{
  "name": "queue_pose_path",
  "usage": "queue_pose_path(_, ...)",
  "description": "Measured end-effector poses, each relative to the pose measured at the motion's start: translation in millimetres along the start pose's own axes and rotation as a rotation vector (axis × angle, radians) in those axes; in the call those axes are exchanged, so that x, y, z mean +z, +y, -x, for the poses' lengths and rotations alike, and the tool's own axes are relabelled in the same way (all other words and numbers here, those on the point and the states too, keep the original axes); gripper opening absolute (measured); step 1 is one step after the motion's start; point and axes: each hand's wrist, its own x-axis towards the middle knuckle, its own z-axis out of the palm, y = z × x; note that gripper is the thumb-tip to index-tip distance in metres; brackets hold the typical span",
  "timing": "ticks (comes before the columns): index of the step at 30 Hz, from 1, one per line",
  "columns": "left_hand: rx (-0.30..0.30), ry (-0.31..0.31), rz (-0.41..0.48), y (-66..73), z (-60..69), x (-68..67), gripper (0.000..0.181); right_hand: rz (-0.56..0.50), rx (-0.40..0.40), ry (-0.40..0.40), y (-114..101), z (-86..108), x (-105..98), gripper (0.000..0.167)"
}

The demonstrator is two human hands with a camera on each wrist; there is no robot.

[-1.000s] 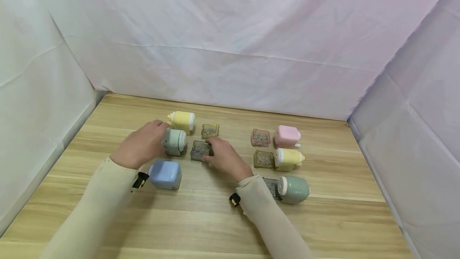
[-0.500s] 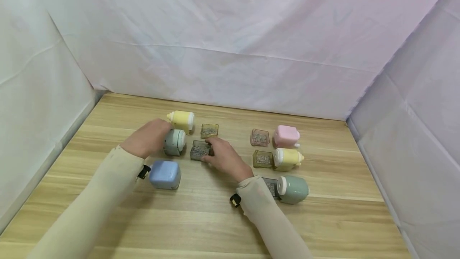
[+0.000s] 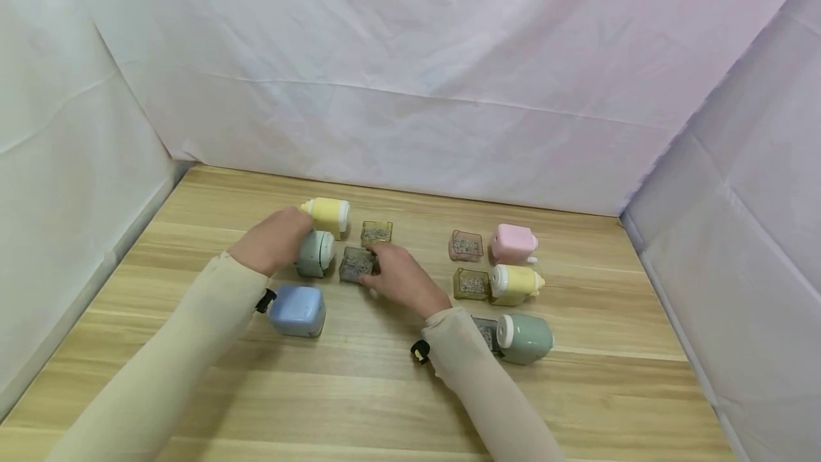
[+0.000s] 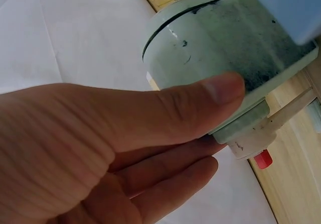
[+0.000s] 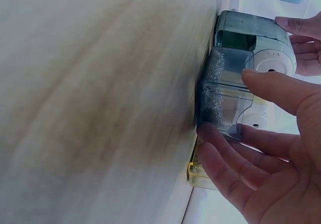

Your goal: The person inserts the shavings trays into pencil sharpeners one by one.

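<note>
In the head view my left hand [image 3: 274, 239] grips the rear of a green crank pencil sharpener [image 3: 314, 255] with a white front. The left wrist view shows the thumb [image 4: 200, 101] along the sharpener's dark-smudged side, with the other fingers below. A crank with a red part [image 4: 263, 158] sticks out behind. My right hand [image 3: 405, 278] holds a clear grey shavings drawer [image 3: 355, 267] between thumb and fingers, just right of that sharpener. Grey shavings lie inside the drawer [image 5: 220, 103], which faces the sharpener's dark opening [image 5: 238, 40] in the right wrist view.
A blue sharpener [image 3: 298, 311] stands nearer me; a yellow one [image 3: 330, 214] stands behind with its drawer [image 3: 375, 232]. On the right are pink [image 3: 513, 244], yellow [image 3: 514, 282] and dark green [image 3: 527, 339] sharpeners, each beside a drawer of shavings. White cloth walls [image 3: 410, 141] border the table.
My left hand has shifted right and slightly away from me over the back of the green sharpener, whose top now looks darker. My right hand stays at the drawer, nearly still.
</note>
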Motion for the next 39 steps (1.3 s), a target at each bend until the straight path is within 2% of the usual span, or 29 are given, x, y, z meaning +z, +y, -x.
queue_pose_path(11,0.000,0.001,-0.029,2.2,-3.7,0.6,0.025,0.030,-0.045,-0.014,-10.8,-15.0,2.9,0.063)
queue_pose_path(20,0.026,0.011,-0.096,3.8,-4.1,1.4,0.019,0.050,-0.062,-0.029,-21.6,-22.3,3.2,0.063)
queue_pose_path(28,0.021,0.016,-0.074,3.1,-4.5,1.8,0.018,0.083,-0.103,-0.026,-28.2,-33.7,6.8,0.050)
queue_pose_path(33,0.015,0.007,-0.054,1.6,-4.2,-0.3,0.019,0.056,-0.104,-0.028,-32.7,-37.8,9.6,0.040)
queue_pose_path(39,0.016,0.007,-0.057,-0.7,-4.5,-0.3,0.020,0.023,-0.092,-0.033,-35.6,-39.3,11.9,0.041)
